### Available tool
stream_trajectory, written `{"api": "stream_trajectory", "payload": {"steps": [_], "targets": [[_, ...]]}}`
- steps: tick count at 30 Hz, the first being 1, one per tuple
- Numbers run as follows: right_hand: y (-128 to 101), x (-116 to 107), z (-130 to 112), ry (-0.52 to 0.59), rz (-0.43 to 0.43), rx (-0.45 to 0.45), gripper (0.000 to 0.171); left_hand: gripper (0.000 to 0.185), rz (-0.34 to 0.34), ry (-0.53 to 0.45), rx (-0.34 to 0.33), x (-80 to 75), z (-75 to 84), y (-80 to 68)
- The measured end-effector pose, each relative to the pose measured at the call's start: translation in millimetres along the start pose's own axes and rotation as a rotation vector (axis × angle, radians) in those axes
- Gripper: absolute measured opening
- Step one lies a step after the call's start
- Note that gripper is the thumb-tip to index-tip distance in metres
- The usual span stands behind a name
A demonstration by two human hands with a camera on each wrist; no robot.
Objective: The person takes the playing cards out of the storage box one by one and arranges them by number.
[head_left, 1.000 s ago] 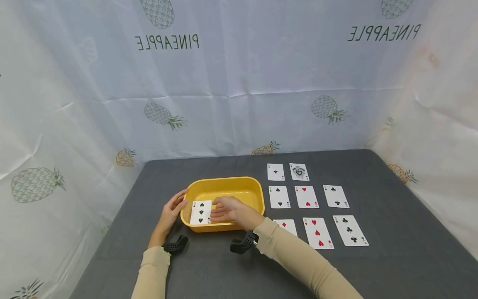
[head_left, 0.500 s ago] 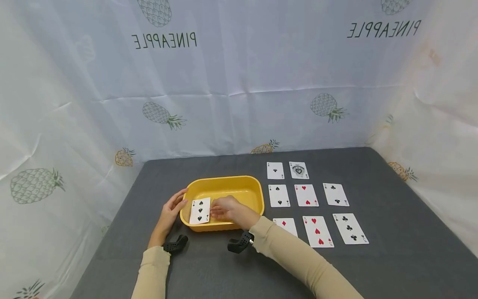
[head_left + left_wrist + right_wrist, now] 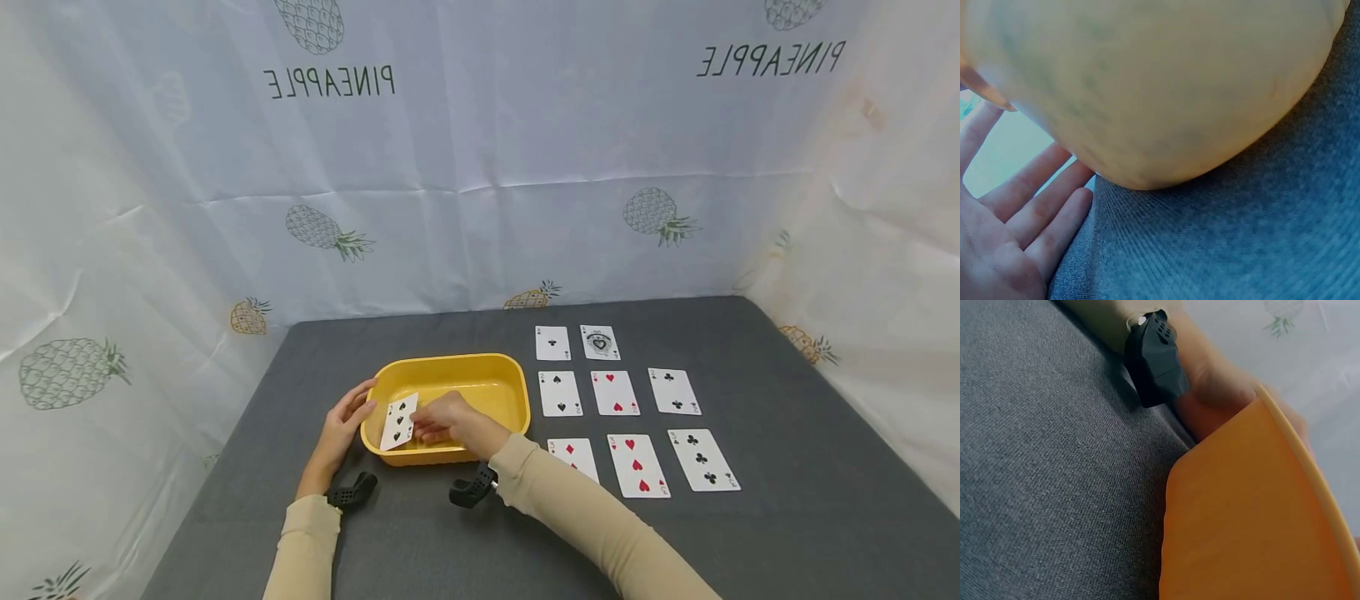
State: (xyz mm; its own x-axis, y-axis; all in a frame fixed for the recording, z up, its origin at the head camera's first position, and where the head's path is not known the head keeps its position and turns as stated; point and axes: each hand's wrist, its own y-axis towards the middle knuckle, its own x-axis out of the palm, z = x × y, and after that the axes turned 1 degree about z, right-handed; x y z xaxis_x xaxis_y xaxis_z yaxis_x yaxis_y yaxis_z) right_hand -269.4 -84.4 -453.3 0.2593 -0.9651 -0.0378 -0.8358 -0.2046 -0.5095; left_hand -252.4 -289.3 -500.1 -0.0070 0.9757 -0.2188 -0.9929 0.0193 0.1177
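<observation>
A yellow plastic tray point(image 3: 491, 392) lies on the dark cloth. Inside it, at the left end, a three of spades playing card point(image 3: 397, 423) stands tilted with its right edge raised. My right hand point(image 3: 453, 419) reaches over the tray's front rim and pinches that raised edge between thumb and fingers. On the tray's left side rests my left hand point(image 3: 341, 425). In the left wrist view its fingers point(image 3: 1044, 209) are fairly straight and touch the outer wall. The right wrist view shows the tray's wall point(image 3: 1254, 512) hiding my right fingertips.
To the right of the tray, playing cards lie face up in rows: aces such as the ace of clubs point(image 3: 552, 343), twos such as the two of hearts point(image 3: 615, 393), and threes such as the three of clubs point(image 3: 703, 460). My right sleeve partly covers the three of diamonds point(image 3: 572, 454).
My right hand has shifted left and closed on the three of spades. The card's right edge has risen from lying flatter in the tray. My left hand stays in place.
</observation>
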Motion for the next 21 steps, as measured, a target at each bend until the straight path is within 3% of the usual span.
{"api": "stream_trajectory", "payload": {"steps": [13,21], "targets": [[-0.1,-0.5,-1.3,0.017,-0.004,0.016,0.01,0.049,-0.003,-0.003,0.011,0.1,0.0,-0.7],[-11.2,-14.7,-13.3,-0.003,-0.018,-0.024,0.018,0.048,0.0,-0.008,0.017,1.2,0.0,0.0]]}}
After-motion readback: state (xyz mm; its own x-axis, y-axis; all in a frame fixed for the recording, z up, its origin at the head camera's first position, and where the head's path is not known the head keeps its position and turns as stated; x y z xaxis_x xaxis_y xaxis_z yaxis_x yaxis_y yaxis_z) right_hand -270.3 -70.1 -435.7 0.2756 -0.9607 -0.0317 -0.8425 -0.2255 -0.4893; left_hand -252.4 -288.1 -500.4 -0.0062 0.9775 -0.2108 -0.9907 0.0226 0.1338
